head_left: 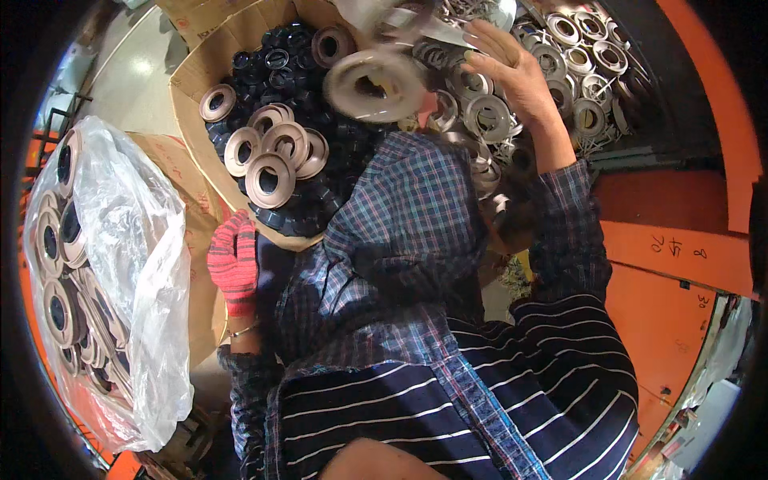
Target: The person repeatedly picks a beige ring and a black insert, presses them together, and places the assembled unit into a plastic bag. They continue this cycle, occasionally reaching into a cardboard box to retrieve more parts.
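A wide clear plastic bag (156,264), creased and glossy, stands at the left. Above it, pale grey smooth flooring (132,68) is visible, with black metal bars (66,120) near the left rim and a narrow orange strip (25,268) along that rim. At the right, a flat orange panel (720,264) bears dark handwritten marks; directly below it is a second orange panel (646,320), also marked. A dark red-brown surface (664,202) adjoins the upper panel. A tall orange upright (712,72) bends along the upper right rim. At lower right, a pale grey box-like object (710,424), not identifiable, lies near crumpled translucent plastic sheeting (718,364).
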Demonstrator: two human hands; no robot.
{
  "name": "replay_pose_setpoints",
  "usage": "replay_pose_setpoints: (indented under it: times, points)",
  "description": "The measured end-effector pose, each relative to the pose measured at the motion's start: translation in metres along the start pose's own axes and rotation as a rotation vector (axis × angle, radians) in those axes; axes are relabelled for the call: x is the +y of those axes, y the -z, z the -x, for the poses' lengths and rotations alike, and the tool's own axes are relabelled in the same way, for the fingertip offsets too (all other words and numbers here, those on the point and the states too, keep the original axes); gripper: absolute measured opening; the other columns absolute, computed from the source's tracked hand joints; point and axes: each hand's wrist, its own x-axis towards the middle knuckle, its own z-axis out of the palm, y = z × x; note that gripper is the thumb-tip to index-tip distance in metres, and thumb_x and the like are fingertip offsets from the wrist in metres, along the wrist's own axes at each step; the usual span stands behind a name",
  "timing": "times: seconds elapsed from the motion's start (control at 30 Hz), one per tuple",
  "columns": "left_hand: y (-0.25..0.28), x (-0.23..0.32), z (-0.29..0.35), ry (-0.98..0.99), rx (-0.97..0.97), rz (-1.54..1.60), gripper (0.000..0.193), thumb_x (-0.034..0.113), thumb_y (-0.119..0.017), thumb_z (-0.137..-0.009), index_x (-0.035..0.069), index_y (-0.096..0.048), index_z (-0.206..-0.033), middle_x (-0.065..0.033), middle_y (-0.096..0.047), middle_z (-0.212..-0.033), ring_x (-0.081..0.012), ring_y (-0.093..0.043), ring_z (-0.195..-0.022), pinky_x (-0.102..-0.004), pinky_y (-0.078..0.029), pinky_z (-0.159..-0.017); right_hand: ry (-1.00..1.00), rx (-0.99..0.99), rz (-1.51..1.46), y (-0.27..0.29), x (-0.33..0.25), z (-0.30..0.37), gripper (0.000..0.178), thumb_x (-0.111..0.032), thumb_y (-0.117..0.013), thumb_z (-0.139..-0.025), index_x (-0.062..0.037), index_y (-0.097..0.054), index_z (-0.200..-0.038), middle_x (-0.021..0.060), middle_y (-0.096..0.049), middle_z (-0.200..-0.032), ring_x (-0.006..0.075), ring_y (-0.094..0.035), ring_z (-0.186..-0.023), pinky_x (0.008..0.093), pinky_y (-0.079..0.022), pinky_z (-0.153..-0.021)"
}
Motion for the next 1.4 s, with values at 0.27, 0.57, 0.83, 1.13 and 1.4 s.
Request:
replay_pose_setpoints:
  times: [0.27,0.57,0.83,1.13,1.4]
  points:
    - [-0.004,0.000,-0.003,0.061,-0.009,0.063,0.019,0.006,-0.067,-0.091,0.000,-0.070,-0.108,-0.0121,-0.072,-0.103,-0.0243,-0.067,-0.094,-0.0333,-0.051,-0.087,-0.177,-0.689,1.144,-0.013,0.106,0.122,0.086,-0.021,-0.080,-0.065,-0.0022,-0.041,-0.140,0.0212,-0.053,-0.134,0.0413,-0.048,-0.126,0.0482,-0.044,-0.100]
    - [-0.002,-0.001,0.000,0.027,-0.004,0.065,0.019,0.008,-0.066,-0.092,0.000,-0.069,-0.110,-0.0122,-0.071,-0.105,-0.0230,-0.067,-0.094,-0.0330,-0.051,-0.088,-0.232,-0.439,0.644,0.043,0.125,0.144,0.066,-0.023,-0.078,-0.072,-0.0031,-0.053,-0.130,0.0160,-0.066,-0.110,0.0315,-0.060,-0.099,0.0401,-0.051,-0.085]
    - [-0.002,-0.001,0.000,0.008,0.004,0.040,0.019,0.008,-0.066,-0.092,0.001,-0.070,-0.109,-0.0120,-0.071,-0.104,-0.0237,-0.067,-0.094,-0.0335,-0.051,-0.088,-0.665,0.382,0.325,0.108,0.066,0.108,0.065,-0.032,-0.076,-0.079,0.0050,-0.057,-0.128,0.0133,-0.067,-0.114,0.0246,-0.064,-0.099,0.0382,-0.051,-0.085]
    - [-0.001,0.005,-0.003,0.060,-0.047,-0.019,0.021,0.009,-0.065,-0.094,0.002,-0.070,-0.112,-0.0089,-0.071,-0.106,-0.0200,-0.066,-0.097,-0.0314,-0.050,-0.091,-0.245,0.207,-0.043,0.066,0.058,0.008,0.047,-0.032,-0.068,-0.092,-0.0015,-0.059,-0.127,0.0090,-0.069,-0.105,0.0175,-0.067,-0.083,0.0293,-0.054,-0.073]
    - [0.000,0.010,-0.007,0.101,-0.067,-0.172,0.021,0.012,-0.068,-0.089,0.002,-0.071,-0.107,-0.0123,-0.071,-0.104,-0.0266,-0.067,-0.096,-0.0363,-0.051,-0.089,-0.520,0.486,1.222,0.062,0.192,-0.060,0.105,-0.057,-0.083,-0.064,-0.0048,-0.037,-0.143,0.0212,-0.042,-0.141,0.0438,-0.043,-0.127,0.0588,-0.043,-0.100]
